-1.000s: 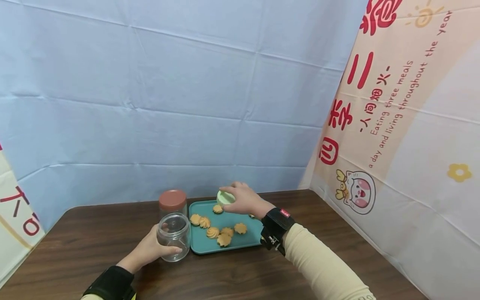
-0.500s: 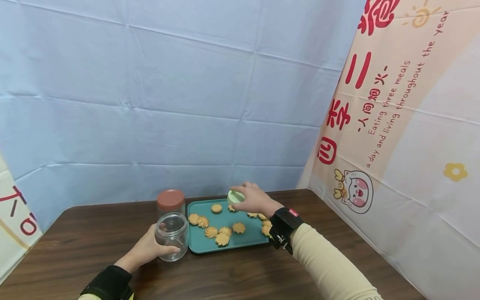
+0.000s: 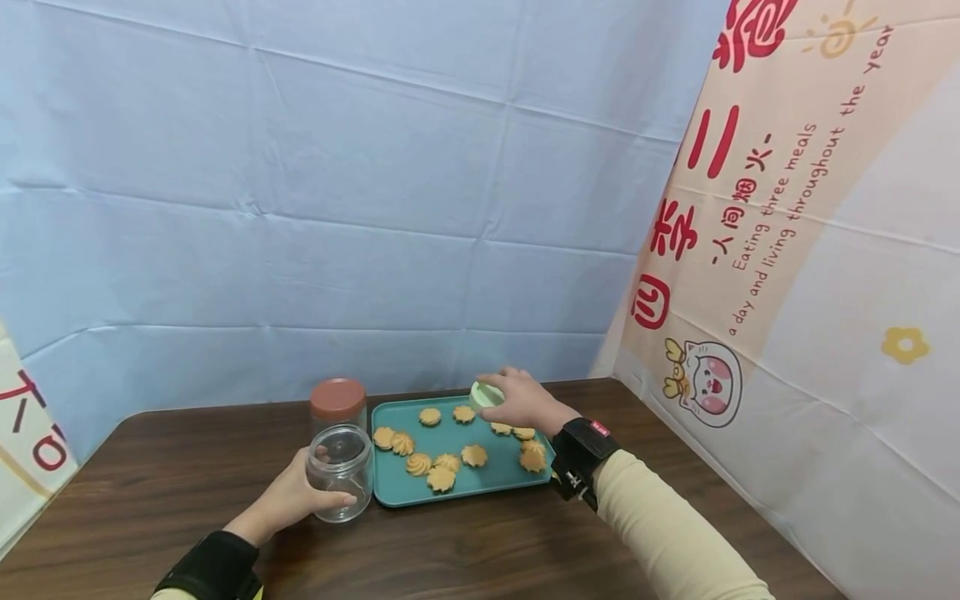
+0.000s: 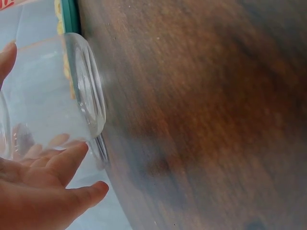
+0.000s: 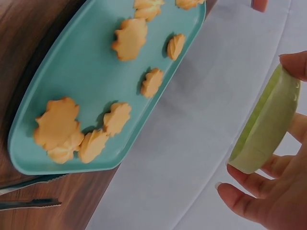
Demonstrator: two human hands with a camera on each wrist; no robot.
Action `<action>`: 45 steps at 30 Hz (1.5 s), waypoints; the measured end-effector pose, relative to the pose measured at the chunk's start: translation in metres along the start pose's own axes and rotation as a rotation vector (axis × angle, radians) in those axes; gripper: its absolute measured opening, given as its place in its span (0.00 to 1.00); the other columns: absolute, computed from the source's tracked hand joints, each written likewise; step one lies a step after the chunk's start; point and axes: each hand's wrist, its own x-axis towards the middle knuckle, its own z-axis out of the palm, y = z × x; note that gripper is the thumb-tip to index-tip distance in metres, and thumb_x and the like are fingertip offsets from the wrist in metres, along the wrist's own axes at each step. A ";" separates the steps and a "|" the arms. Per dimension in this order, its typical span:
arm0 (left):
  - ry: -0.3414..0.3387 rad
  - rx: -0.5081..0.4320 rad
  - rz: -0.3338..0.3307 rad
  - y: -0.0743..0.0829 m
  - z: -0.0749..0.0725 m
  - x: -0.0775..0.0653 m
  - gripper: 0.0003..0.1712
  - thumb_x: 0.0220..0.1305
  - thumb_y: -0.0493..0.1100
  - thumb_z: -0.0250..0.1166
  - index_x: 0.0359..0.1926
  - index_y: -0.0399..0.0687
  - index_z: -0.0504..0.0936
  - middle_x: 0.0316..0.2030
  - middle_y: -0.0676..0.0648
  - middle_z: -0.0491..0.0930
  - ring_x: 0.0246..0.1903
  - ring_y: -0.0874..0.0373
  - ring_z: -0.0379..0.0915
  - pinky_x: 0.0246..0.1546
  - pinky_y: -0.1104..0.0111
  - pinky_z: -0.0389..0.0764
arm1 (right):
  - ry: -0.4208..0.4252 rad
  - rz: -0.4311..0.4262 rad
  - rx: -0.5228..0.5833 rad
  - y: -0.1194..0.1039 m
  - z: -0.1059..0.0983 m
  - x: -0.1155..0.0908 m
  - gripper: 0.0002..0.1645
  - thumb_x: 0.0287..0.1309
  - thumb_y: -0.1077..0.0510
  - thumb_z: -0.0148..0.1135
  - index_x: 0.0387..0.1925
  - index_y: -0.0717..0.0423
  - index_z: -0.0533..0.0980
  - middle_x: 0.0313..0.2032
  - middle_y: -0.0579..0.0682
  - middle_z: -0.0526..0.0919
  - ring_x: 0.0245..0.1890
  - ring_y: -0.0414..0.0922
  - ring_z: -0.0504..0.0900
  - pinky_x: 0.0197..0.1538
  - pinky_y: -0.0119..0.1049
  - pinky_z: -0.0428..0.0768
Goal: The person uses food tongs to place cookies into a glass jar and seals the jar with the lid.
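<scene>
My left hand (image 3: 288,498) holds a clear open-topped jar (image 3: 341,487) from its left side, thumb across the front. The jar stands upright on the table and looks empty. In the left wrist view, fingers (image 4: 67,165) lie along the see-through wall. My right hand (image 3: 525,402) pinches a light green lid (image 3: 486,397) by its rim, above the back right of the teal tray (image 3: 487,482). That lid (image 5: 268,122) is tilted on edge in the right wrist view, between thumb and fingertips. Several swirled cookies (image 3: 474,456) lie scattered on the tray.
Behind the clear jar stands another jar with a reddish-brown lid (image 3: 338,400). Metal tongs (image 5: 33,194) lie beside the tray in the right wrist view. A blue cloth (image 3: 375,208) hangs behind the dark wooden table (image 3: 420,550); a printed cloth hangs at right.
My right hand has carried the green lid to the right over the back of the tray, uncovering cookies. My left hand still holds the clear jar in place.
</scene>
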 end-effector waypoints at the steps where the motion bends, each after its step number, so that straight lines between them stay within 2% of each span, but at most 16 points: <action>1: -0.002 -0.003 -0.003 0.000 0.000 0.000 0.52 0.53 0.46 0.76 0.65 0.25 0.52 0.61 0.25 0.61 0.60 0.30 0.60 0.55 0.42 0.68 | 0.004 0.000 0.001 0.002 0.000 0.000 0.35 0.60 0.48 0.64 0.68 0.47 0.68 0.59 0.59 0.69 0.55 0.55 0.68 0.40 0.45 0.71; 6: -0.024 -0.038 0.002 -0.001 -0.001 0.001 0.53 0.55 0.45 0.75 0.67 0.26 0.49 0.62 0.24 0.58 0.61 0.28 0.58 0.55 0.42 0.68 | 0.012 0.011 -0.004 0.011 0.000 -0.002 0.35 0.60 0.48 0.65 0.68 0.47 0.69 0.60 0.59 0.68 0.56 0.56 0.67 0.41 0.47 0.71; 13: -0.036 -0.056 0.001 -0.002 -0.001 0.002 0.54 0.55 0.45 0.74 0.68 0.26 0.48 0.62 0.23 0.57 0.62 0.27 0.56 0.55 0.42 0.67 | 0.005 0.032 0.020 0.019 -0.003 -0.008 0.36 0.60 0.49 0.64 0.69 0.49 0.67 0.64 0.61 0.65 0.64 0.60 0.62 0.53 0.56 0.71; 17: -0.039 -0.059 -0.009 -0.002 0.000 0.002 0.54 0.56 0.46 0.74 0.68 0.26 0.47 0.63 0.24 0.56 0.62 0.28 0.56 0.55 0.42 0.67 | 0.008 0.029 0.020 0.025 -0.006 -0.012 0.36 0.61 0.50 0.63 0.69 0.50 0.67 0.64 0.62 0.64 0.65 0.61 0.61 0.56 0.59 0.69; 26: -0.021 -0.046 0.009 -0.002 0.001 0.002 0.53 0.55 0.46 0.74 0.66 0.25 0.48 0.61 0.24 0.59 0.60 0.29 0.60 0.54 0.43 0.69 | 0.001 0.027 -0.035 0.035 -0.005 -0.016 0.36 0.61 0.49 0.63 0.69 0.52 0.67 0.64 0.64 0.64 0.65 0.62 0.61 0.58 0.60 0.67; 37: -0.041 0.004 -0.038 -0.010 -0.009 0.000 0.54 0.58 0.50 0.72 0.66 0.24 0.46 0.62 0.23 0.57 0.61 0.27 0.56 0.53 0.43 0.69 | 0.012 0.086 -0.023 0.049 0.003 -0.017 0.36 0.60 0.50 0.64 0.68 0.51 0.68 0.64 0.63 0.65 0.64 0.61 0.63 0.56 0.57 0.71; 45: -0.066 -0.008 -0.014 -0.005 -0.005 0.006 0.55 0.59 0.49 0.71 0.67 0.23 0.43 0.62 0.22 0.55 0.61 0.26 0.56 0.53 0.43 0.69 | 0.043 0.143 -0.025 0.065 -0.001 -0.025 0.36 0.57 0.50 0.66 0.67 0.50 0.69 0.63 0.61 0.67 0.61 0.58 0.66 0.53 0.54 0.73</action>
